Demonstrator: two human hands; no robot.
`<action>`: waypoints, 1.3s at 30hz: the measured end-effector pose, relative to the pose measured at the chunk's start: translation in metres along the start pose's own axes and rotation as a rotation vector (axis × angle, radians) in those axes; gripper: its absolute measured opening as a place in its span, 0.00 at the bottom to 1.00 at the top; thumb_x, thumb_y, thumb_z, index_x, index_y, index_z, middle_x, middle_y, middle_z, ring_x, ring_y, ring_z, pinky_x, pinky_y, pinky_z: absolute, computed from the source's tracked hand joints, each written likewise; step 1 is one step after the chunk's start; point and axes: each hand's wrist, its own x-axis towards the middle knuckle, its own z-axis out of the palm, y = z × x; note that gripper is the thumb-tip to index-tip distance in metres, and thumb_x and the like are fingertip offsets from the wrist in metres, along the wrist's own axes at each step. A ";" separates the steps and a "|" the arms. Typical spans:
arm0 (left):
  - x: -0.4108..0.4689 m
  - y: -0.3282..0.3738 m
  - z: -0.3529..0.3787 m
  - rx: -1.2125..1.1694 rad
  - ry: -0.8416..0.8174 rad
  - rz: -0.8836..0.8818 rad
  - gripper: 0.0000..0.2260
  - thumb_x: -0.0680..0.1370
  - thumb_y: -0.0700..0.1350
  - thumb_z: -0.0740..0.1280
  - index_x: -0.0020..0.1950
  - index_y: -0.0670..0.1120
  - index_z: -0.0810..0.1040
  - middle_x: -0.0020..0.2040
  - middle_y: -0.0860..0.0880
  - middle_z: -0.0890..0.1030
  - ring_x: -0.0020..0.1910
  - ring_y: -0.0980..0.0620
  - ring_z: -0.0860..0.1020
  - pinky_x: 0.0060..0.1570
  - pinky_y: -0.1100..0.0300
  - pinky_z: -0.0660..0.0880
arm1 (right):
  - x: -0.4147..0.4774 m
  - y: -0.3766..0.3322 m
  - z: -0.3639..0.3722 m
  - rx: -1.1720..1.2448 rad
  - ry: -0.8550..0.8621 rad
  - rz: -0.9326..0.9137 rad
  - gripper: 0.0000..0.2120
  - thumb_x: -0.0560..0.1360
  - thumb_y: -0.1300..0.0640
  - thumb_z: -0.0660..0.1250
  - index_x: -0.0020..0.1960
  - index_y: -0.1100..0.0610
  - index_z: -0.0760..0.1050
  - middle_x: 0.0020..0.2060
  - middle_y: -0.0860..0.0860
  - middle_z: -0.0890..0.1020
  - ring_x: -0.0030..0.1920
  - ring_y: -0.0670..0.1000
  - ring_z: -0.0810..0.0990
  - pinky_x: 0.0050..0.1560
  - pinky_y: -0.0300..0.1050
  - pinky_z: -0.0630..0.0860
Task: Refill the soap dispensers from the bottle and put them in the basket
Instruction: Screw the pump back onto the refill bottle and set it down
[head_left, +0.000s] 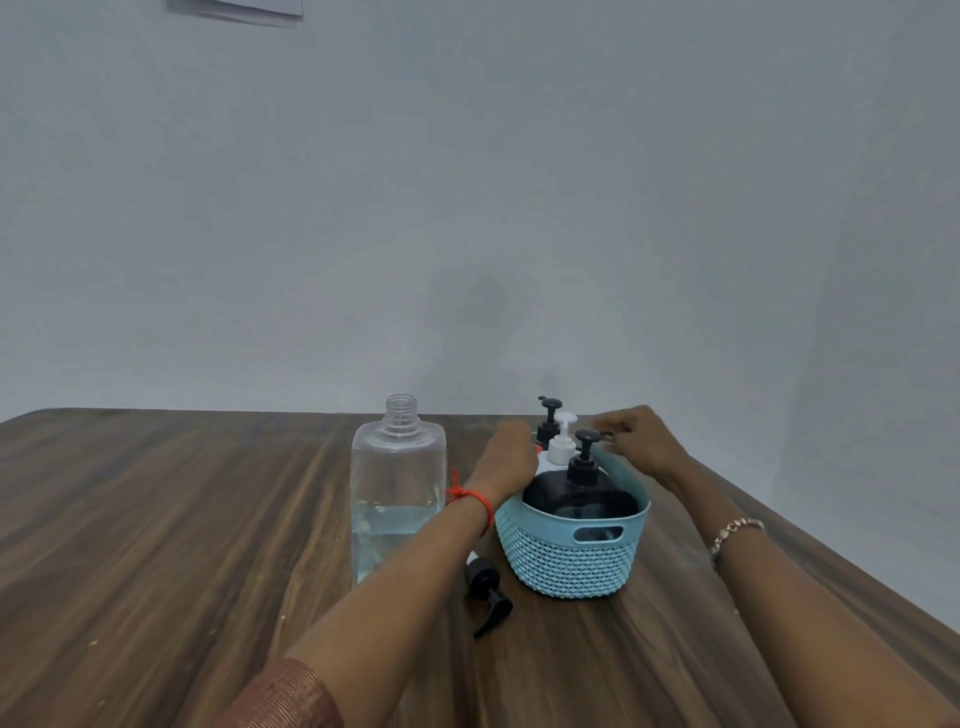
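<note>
A light blue woven basket (569, 564) stands on the wooden table and holds three pump dispensers. A black dispenser (584, 491) is at the front, a white one (561, 447) in the middle, and a second black one (548, 423) at the back. My left hand (511, 454) lies against the basket's left rim beside the white dispenser, its fingers hidden. My right hand (641, 441) reaches over the far right rim, fingertips curled on it. The clear refill bottle (397, 493) stands uncapped to the left, roughly a third full.
A loose black pump top (488, 592) lies on the table (156, 545) just in front of the basket's left side, beside my left forearm. The table ends at a plain wall behind and at an angled edge on the right.
</note>
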 end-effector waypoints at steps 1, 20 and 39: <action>-0.003 0.003 -0.005 -0.006 0.017 0.004 0.10 0.79 0.36 0.58 0.53 0.29 0.71 0.56 0.32 0.73 0.55 0.37 0.73 0.45 0.57 0.66 | -0.003 -0.005 -0.005 0.051 0.089 0.010 0.15 0.74 0.73 0.60 0.58 0.66 0.77 0.52 0.59 0.81 0.54 0.55 0.79 0.58 0.49 0.75; -0.125 -0.011 -0.147 -0.252 0.501 0.170 0.17 0.75 0.46 0.68 0.62 0.40 0.75 0.61 0.44 0.77 0.62 0.47 0.73 0.63 0.51 0.70 | -0.122 -0.107 0.095 -0.442 -0.294 -0.214 0.17 0.72 0.70 0.59 0.59 0.64 0.76 0.57 0.61 0.79 0.54 0.57 0.78 0.53 0.47 0.75; -0.155 -0.109 -0.106 -0.341 0.287 -0.120 0.37 0.67 0.67 0.67 0.69 0.48 0.66 0.69 0.49 0.71 0.65 0.50 0.71 0.61 0.52 0.71 | -0.117 -0.076 0.134 -0.651 -0.442 -0.135 0.14 0.72 0.68 0.64 0.57 0.60 0.77 0.56 0.58 0.79 0.56 0.56 0.78 0.54 0.46 0.76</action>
